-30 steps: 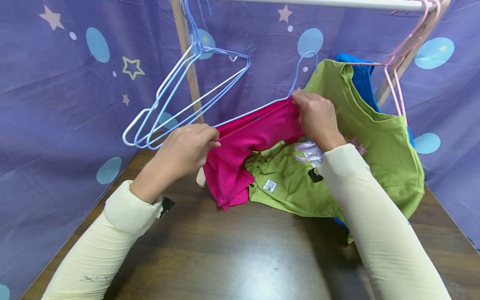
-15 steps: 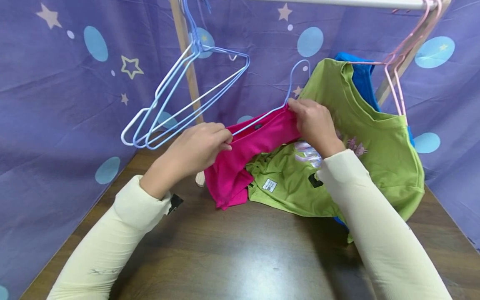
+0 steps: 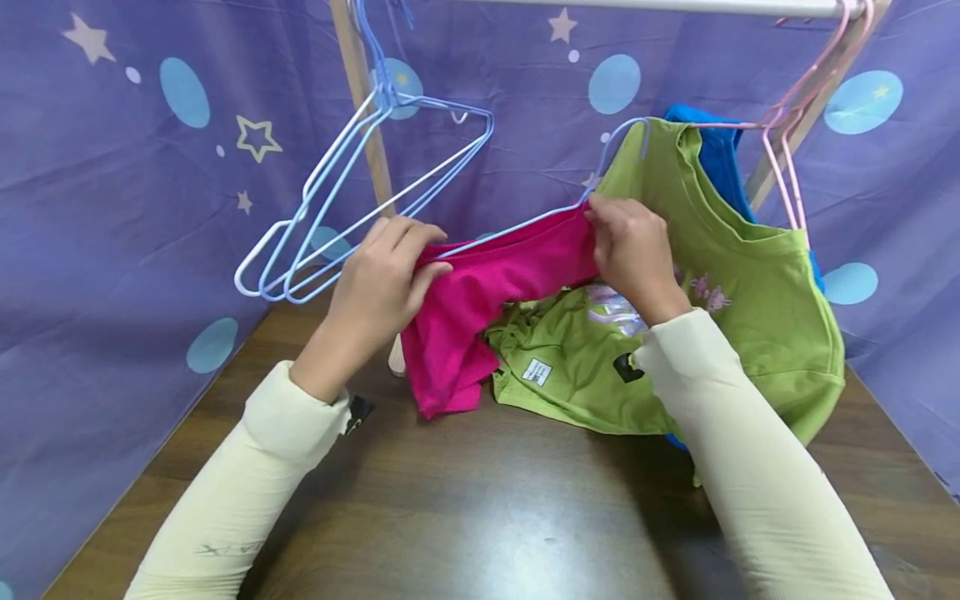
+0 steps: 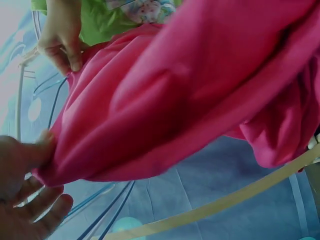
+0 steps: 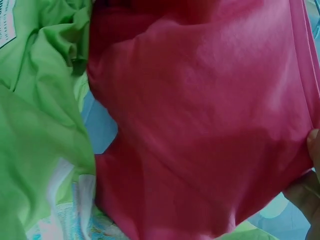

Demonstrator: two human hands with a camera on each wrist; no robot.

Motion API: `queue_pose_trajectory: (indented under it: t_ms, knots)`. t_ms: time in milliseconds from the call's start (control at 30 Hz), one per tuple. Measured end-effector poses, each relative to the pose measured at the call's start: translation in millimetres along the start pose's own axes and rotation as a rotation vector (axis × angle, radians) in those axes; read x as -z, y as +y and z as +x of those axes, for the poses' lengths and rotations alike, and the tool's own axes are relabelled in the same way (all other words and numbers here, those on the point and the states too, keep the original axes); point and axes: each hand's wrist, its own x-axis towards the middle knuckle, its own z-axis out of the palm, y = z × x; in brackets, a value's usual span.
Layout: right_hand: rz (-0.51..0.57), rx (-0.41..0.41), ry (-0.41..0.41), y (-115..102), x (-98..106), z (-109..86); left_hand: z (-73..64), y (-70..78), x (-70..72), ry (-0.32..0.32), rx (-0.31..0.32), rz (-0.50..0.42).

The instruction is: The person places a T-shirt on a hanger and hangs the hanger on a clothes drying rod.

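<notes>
In the head view a pair of bright pink shorts [image 3: 517, 258] is stretched between my hands. A light blue wire hanger [image 3: 517, 227] lies along its top opening, its hook pointing up right. My right hand [image 3: 636, 250] pinches the shorts' upper right corner near the hanger's neck. At the upper left end, my left hand [image 3: 386, 287] has its thumb in front and its fingers behind. The left wrist view shows that corner of pink fabric [image 4: 150, 110] between left thumb and fingers. In the right wrist view the shorts [image 5: 200, 110] fill the middle, with right fingertips at their edge.
Several blue and white hangers [image 3: 375, 200] hang at the left of the rack. A green T-shirt [image 3: 757, 308] and a blue garment [image 3: 726, 167] hang from pink hangers [image 3: 783, 158] at the right. The rack's white rail [image 3: 675, 7] runs above the wooden table [image 3: 480, 500].
The hanger's hook dipped left, then swung back right. My left hand moved right along the waist opening, then back left, its thumb and fingers now spread wider. The right hand stays at its corner.
</notes>
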Motion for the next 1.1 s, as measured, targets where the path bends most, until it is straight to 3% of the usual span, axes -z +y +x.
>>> queue_pose_trajectory:
  t_ms: [233,400,600,767,900,1100]
  knots:
    - [-0.023,-0.113,0.089,-5.1,2.6,12.5,-11.7,3.3,2.7,0.207,0.228,0.032]
    - [-0.031,-0.138,0.096,-8.2,4.1,14.9,-13.4,2.1,1.6,0.251,0.250,0.037]
    - [-0.045,-0.101,0.077,-8.6,3.5,10.9,-12.8,0.4,2.5,0.268,0.297,-0.002]
    - [-0.073,-0.060,0.042,-8.6,6.6,9.8,-8.6,1.3,5.3,0.273,0.262,0.021]
    - [-0.076,-0.047,0.019,-13.4,7.1,9.7,-3.6,4.5,5.6,0.259,0.172,0.053]
    - [-0.094,-0.033,0.023,-26.3,1.8,9.5,2.7,14.0,-3.3,0.252,0.064,0.211]
